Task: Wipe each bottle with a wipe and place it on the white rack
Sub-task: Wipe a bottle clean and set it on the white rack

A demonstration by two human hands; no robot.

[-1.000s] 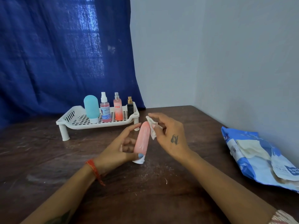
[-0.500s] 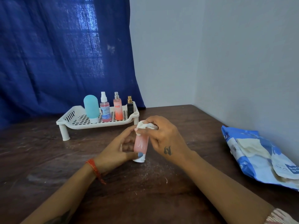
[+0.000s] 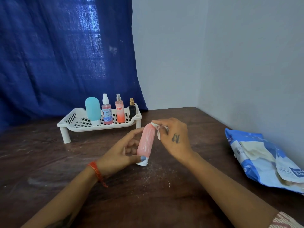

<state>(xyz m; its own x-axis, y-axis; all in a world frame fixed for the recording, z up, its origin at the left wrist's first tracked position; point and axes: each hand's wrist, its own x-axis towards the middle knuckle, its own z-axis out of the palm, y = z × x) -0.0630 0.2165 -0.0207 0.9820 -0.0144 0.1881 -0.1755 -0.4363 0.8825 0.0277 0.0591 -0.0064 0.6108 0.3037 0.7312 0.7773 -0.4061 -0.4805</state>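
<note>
1. The step in hand is the wiping of the pink bottle [image 3: 146,141], which stands tilted over the dark table [image 3: 148,195], its white cap downmost and touching or nearly touching the wood.
2. The left hand [image 3: 118,153] grips the bottle low down: the thumb curls across the cap end, the fingers bend round the far side.
3. The right hand [image 3: 174,137] pinches a crumpled white wipe [image 3: 157,129] between curled fingertips and presses it against the bottle's rounded top.
4. Four bottles already stand on the white rack [image 3: 79,125], in a row toward its right half: teal, two pink sprays, one small dark one.
5. By the look of it, this is the last bottle. The next move calls for finishing the wipe, then setting the bottle upright on the rack's bare left part without knocking the row.
6. A blue wipe packet [image 3: 256,158] lies well apart at right.
</note>
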